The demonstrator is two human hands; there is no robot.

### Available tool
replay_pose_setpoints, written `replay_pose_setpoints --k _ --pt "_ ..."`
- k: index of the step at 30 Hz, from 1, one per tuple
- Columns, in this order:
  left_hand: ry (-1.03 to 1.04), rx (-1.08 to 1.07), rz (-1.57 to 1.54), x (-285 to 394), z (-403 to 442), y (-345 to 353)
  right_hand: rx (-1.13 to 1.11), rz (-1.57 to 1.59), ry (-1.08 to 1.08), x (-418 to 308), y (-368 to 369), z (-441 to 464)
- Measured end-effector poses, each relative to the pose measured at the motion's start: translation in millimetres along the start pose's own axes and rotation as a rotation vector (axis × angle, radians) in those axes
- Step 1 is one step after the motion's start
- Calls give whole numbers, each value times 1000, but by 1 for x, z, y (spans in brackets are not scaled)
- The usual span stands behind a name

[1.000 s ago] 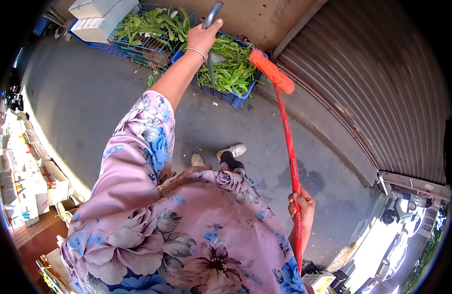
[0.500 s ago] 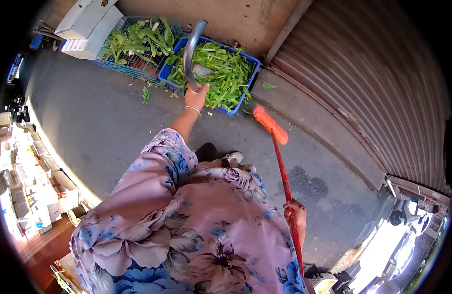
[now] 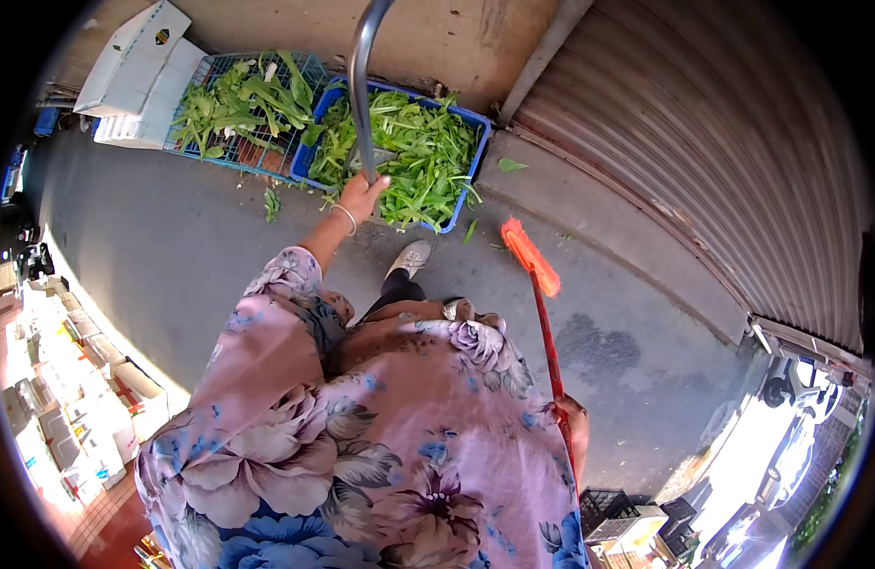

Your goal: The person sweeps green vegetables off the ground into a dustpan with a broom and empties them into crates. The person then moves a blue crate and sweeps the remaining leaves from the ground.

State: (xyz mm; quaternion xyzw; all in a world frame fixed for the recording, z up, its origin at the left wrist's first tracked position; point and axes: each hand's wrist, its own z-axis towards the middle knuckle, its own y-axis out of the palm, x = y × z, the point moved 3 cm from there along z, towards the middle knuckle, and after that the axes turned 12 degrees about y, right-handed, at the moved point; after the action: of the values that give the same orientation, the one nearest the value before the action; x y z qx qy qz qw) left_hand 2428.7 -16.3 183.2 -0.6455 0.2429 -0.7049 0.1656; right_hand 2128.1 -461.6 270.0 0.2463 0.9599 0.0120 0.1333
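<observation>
My left hand is closed around a curved, shiny metal tube, reaching out over the near-left edge of a blue crate. Green leaves fill that crate, and a greyish piece lies partly hidden among them behind the tube. Whether the tube joins that piece I cannot tell. Low on the right, my right hand grips the red handle of a broom. Its orange bristle head points away from me, over the grey ground right of the crate.
Left of the crate stands a wire basket of leafy greens, beside white foam boxes. A low concrete step runs along the corrugated shutter. Black crates stand at lower right; stacked cartons line the left.
One foot has come forward towards the blue crate. My left hand has shifted slightly left and down in view, and the tube stands more upright. Both hands keep their holds.
</observation>
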Motion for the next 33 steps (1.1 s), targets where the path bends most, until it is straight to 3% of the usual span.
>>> replay_pose_setpoints --k 1,2,4,6,7,9,11,12,13,17,19,22,26,29,33 --pt "107 146 19 -6 28 -8 5 -14 -14 -5 6 0" --pt "43 143 -55 34 55 -30 8 -17 -14 -10 11 0" --pt "-8 168 53 50 109 -63 2 -57 -46 -21 23 2" --pt "105 234 225 37 165 -90 -5 -35 -48 -27 35 0" --pt "33 154 143 55 179 -102 -14 -14 -49 -31 40 0" --pt "80 202 275 44 201 -109 -18 14 -60 -35 48 5" --pt "-168 75 211 28 195 -97 -32 44 -75 -35 55 7" --pt "-149 95 291 8 186 -88 -17 12 -79 -36 58 5" --pt "32 149 396 8 171 -81 -3 -14 -86 -37 63 5" --pt "-155 82 274 -5 140 -69 -4 -34 -82 -38 71 1" --pt "-127 91 231 -9 145 -74 -2 21 -62 -37 70 6" --pt "-40 294 197 15 144 -102 76 -123 -63 -40 72 5" --pt "-98 311 199 -9 128 -116 20 -116 -17 -38 67 16" --pt "-188 261 257 -50 112 -102 78 -240 -2 -47 77 5" --pt "-187 168 312 -20 80 -100 93 -243 -41 -45 70 -1"
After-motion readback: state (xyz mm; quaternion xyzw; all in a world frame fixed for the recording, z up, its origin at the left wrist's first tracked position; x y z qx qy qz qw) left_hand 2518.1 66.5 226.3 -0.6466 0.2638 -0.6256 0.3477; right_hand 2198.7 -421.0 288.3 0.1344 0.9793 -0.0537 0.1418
